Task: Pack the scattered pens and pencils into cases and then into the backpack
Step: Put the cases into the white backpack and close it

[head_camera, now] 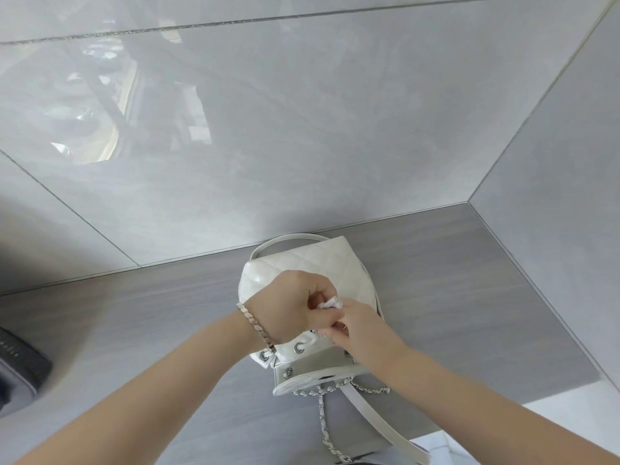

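A small white quilted backpack (312, 260) stands on the grey table (134, 313), close to the glossy back wall. Its flap is thrown back and its gathered drawstring mouth with metal eyelets (298, 347) faces me. My left hand (292, 307), with a metal bracelet on the wrist, is closed over the top of the bag and pinches a white drawstring end (332, 303). My right hand (352, 327) meets it from the right, fingers pinched on the cord at the bag's mouth. No pens, pencils or cases are visible.
A dark grey object (20, 360) lies at the table's left edge, partly cut off. The bag's chain strap (328, 427) and white strap (379, 427) hang over the table's front edge. Walls close the back and right side.
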The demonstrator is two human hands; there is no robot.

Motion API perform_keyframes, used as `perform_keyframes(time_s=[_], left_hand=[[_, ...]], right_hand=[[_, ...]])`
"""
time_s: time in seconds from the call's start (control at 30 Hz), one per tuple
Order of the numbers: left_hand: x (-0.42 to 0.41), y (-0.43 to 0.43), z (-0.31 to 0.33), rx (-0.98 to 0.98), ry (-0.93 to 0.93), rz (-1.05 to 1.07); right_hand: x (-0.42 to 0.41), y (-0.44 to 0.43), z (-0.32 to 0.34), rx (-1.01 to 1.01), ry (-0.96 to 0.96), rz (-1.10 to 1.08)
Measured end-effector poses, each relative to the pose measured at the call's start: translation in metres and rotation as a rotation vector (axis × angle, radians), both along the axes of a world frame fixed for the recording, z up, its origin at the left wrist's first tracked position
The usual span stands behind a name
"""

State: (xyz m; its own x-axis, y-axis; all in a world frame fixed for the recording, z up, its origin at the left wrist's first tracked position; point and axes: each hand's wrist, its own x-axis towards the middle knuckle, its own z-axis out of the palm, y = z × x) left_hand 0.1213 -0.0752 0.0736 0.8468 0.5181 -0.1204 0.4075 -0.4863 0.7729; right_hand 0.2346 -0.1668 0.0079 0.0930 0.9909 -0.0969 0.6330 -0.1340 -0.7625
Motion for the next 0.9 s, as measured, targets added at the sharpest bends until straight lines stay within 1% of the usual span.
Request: perform_keyframes(time_s=[0.07, 0.17, 0.27, 0.33, 0.37, 0.43, 0.47, 0.53, 0.57, 0.6, 0.63, 0.7, 0.73, 0.77, 0.83, 0.9], left_hand=[[0.004, -0.006, -0.003, -0.019, 0.026, -0.027], [0.009, -0.010, -0.007, 0.028, 0.054, -0.075], [0.009, -0.002, -0.008, 0.065, 0.052, -0.086], [0.003, 0.005, -0.007, 0.119, 0.033, -0.088], [-0.002, 0.010, -0.008, 0.149, -0.003, -0.056], [-0.016, 0.025, -0.016, 0.220, -0.031, 0.117], [-0.023, 0.032, -0.022, 0.242, 0.011, 0.200], [-0.036, 0.038, -0.034, 0.295, 0.198, 0.338], [-0.037, 0.037, -0.037, 0.398, 0.299, 0.359], [-0.038, 0.035, -0.041, 0.542, 0.335, 0.329], [-0.036, 0.029, -0.043, 0.639, 0.306, 0.293], [-0.027, 0.015, -0.047, 0.726, 0.152, 0.164], [-0.021, 0.010, -0.051, 0.703, 0.118, 0.052], [-0.014, 0.006, -0.054, 0.613, 0.127, -0.040], [-0.006, 0.003, -0.069, 0.388, 0.174, -0.083], [-0.001, 0.006, -0.078, 0.224, 0.161, -0.064]], right_hand=[[-0.001, -0.002, -0.004, -0.007, 0.073, -0.049], [-0.001, -0.004, -0.014, 0.000, 0.140, -0.086], [0.001, -0.011, -0.022, 0.027, 0.122, -0.091], [0.007, -0.012, -0.025, -0.030, 0.093, -0.090], [0.011, -0.011, -0.025, -0.073, 0.114, -0.110], [0.015, -0.008, -0.024, -0.141, 0.233, -0.184], [0.015, -0.007, -0.024, -0.153, 0.301, -0.224], [0.013, -0.003, -0.024, -0.168, 0.403, -0.305], [0.011, -0.003, -0.025, -0.166, 0.410, -0.330], [0.008, -0.001, -0.027, -0.152, 0.375, -0.339], [0.007, -0.001, -0.029, -0.129, 0.301, -0.335], [0.003, -0.002, -0.032, -0.094, 0.084, -0.304], [0.002, -0.002, -0.033, -0.074, 0.027, -0.326], [0.002, -0.001, -0.034, -0.059, 0.047, -0.378], [0.005, 0.000, -0.032, -0.078, 0.174, -0.484], [0.011, -0.002, -0.027, -0.107, 0.195, -0.452]])
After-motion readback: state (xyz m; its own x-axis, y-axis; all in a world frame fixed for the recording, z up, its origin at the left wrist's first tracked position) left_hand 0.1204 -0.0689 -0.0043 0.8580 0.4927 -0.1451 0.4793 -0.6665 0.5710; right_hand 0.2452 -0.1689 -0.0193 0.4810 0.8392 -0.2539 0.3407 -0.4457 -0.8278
